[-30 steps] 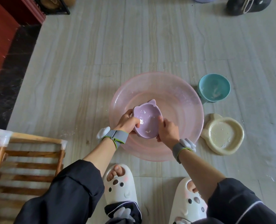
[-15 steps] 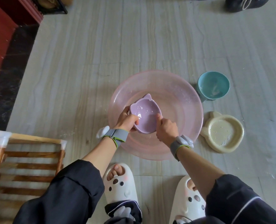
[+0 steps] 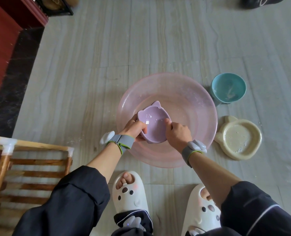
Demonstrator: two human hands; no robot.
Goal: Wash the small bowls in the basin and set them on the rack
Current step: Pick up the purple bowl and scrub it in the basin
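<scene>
Low on grey streaked floor tiles [image 3: 107,65], both hands, left hand [image 3: 135,127] and right hand [image 3: 178,132], grip a purple bowl [image 3: 154,128] over the pink basin [image 3: 189,99].

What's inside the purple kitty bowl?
The purple bowl holds only a few wet, shiny droplets and small pale specks. The right hand reaches over its rim, and the left hand grips the near side, so those parts of the inside are covered.
</scene>
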